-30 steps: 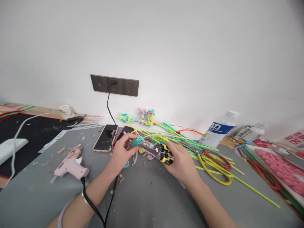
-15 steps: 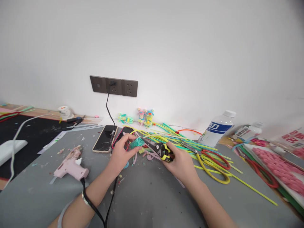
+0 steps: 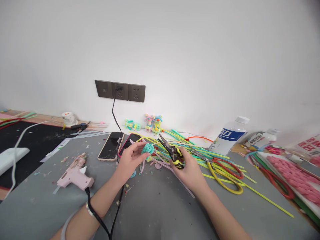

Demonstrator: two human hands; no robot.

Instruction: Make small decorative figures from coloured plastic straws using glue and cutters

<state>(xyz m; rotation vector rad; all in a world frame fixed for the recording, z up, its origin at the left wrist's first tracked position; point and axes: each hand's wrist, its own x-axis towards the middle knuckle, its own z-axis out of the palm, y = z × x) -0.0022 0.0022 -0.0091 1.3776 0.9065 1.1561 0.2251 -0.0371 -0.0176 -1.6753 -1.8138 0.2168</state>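
Between the thumb and fingers of my left hand (image 3: 130, 162) is a small teal bundle of twisted pipe cleaner (image 3: 148, 149). My right hand (image 3: 189, 166) is wrapped round the black and yellow handles of small pliers (image 3: 172, 151) with long pointed jaws. Those jaws stand slightly apart and point up and left, just right of the teal bundle without touching it. Behind both hands lies a loose heap of yellow, green and lilac pipe cleaners (image 3: 220, 171).
A pink glue gun (image 3: 76, 176) lies at left, its black cord running past my left forearm. Two phones, one a cream-edged phone (image 3: 111, 146), lie behind my left hand. Scissors (image 3: 225, 166) and a bottle (image 3: 228, 136) are at right. Small pipe-cleaner figures (image 3: 153, 123) stand by the wall.
The pliers have come away from the teal bundle, their jaws swinging upward and parting. My left hand has turned the bundle more upright and shifted it slightly right.
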